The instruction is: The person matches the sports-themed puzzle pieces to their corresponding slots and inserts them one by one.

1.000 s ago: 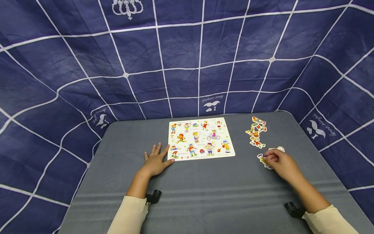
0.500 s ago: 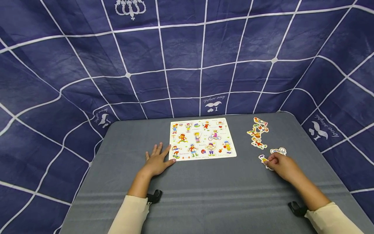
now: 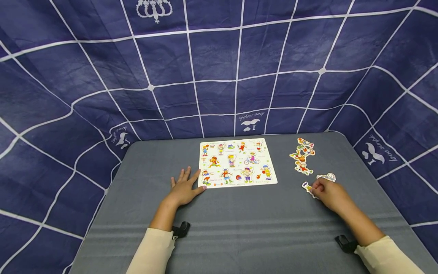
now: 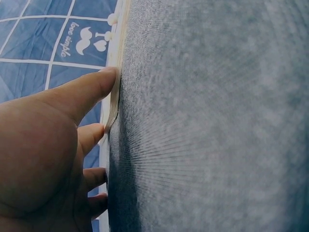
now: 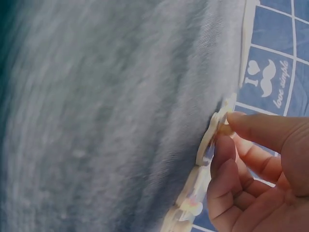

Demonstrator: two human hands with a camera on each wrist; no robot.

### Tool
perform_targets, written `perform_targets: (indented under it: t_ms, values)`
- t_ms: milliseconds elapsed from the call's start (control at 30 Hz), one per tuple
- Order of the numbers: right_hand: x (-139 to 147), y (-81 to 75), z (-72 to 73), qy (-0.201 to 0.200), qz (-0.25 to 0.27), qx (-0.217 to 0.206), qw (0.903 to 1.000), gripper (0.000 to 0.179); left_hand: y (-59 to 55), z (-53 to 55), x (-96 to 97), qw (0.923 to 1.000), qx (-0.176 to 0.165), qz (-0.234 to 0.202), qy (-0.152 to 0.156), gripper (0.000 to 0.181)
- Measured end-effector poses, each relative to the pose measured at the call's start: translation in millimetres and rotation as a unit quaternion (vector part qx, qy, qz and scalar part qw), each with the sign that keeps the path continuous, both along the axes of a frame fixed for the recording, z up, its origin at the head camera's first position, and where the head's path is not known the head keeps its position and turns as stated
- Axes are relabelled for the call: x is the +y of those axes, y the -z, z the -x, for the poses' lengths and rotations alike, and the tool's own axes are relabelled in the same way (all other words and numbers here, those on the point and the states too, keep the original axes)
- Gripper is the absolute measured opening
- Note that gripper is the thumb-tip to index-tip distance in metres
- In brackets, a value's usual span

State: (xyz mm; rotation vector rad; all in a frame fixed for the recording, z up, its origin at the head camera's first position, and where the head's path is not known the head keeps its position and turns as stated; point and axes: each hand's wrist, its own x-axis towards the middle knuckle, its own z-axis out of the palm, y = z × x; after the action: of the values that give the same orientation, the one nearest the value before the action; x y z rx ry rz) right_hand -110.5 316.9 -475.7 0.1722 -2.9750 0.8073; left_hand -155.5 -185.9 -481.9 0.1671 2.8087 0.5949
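A white picture puzzle board with printed sporting children lies at the middle back of the table. My left hand lies with fingers spread at its lower left corner. In the left wrist view the thumb touches the board's edge. To the right, my right hand pinches a puzzle piece shaped like a child figure between thumb and fingers; the fingers hide part of it. In the right wrist view the held piece stays low at the grey cloth.
Another puzzle piece lies just behind the right hand, partly covered by it. Several overlapping puzzle pieces form a column right of the board. A blue gridded curtain surrounds the grey-covered table.
The right fingers have shifted slightly over the child-shaped piece, uncovering more of the piece behind. The left hand and the board have kept their places; the head view has swung a little.
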Motion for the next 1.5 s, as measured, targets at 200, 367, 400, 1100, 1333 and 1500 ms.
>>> perform_targets:
  t_ms: [200,367,400,1100,1333,1500]
  values:
    - [-5,-2.6,3.0,-0.024,0.005,0.053,0.9983,0.009,0.2,-0.4,-1.0,1.0000,-0.005,0.000,-0.003,0.078]
    - [-18,-8.5,9.6,-0.047,0.031,0.097,0.9937,0.011,1.3,0.2,-2.1,1.0000,-0.004,-0.002,-0.005,0.077]
    - [-22,-9.6,11.6,-0.048,0.036,0.101,0.9931,0.011,1.5,0.3,-2.2,1.0000,-0.004,-0.002,-0.005,0.077]
    - [-83,-19.4,59.2,-0.069,0.054,0.072,0.9936,0.008,2.1,2.5,-2.8,1.0000,0.002,0.005,-0.001,0.078]
    - [-103,-18.1,72.3,-0.096,0.064,0.067,0.9911,0.009,3.5,2.2,-2.5,1.0000,0.002,0.002,0.000,0.078]
    - [-110,-12.1,80.3,-0.098,0.053,0.053,0.9923,0.009,3.0,1.6,-0.9,1.0000,0.004,0.001,0.001,0.078]
